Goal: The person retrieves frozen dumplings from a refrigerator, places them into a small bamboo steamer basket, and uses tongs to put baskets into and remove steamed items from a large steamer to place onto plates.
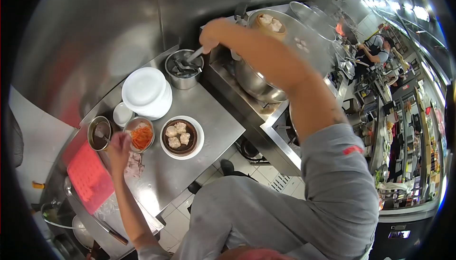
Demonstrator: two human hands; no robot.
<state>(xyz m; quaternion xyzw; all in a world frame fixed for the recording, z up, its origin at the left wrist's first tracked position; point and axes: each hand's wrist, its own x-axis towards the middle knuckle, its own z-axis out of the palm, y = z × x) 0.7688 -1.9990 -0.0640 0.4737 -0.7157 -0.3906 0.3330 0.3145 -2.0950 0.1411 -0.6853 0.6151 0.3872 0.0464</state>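
My left hand [118,147] is closed around the handle of a spoon [100,130], whose bowl is at a small metal container [90,136]. Beside that hand stands a bowl of shredded carrot [141,137], and pale strips of food [134,166] lie on the counter below it. My right hand [212,35] grips the flat handle of a metal utensil [195,54]. Its lower end goes down among other utensils in a steel pot [184,83], so its kind is hidden. Several dumplings [178,135] sit in a round steamer basket on a white plate [200,139].
A stack of white plates [143,87] and a small white dish [122,113] stand near the wall. A red perforated tray [88,177] lies at left. Steamer basket [270,24] and large pans [259,86] occupy the stove. A co-worker [375,51] stands far right.
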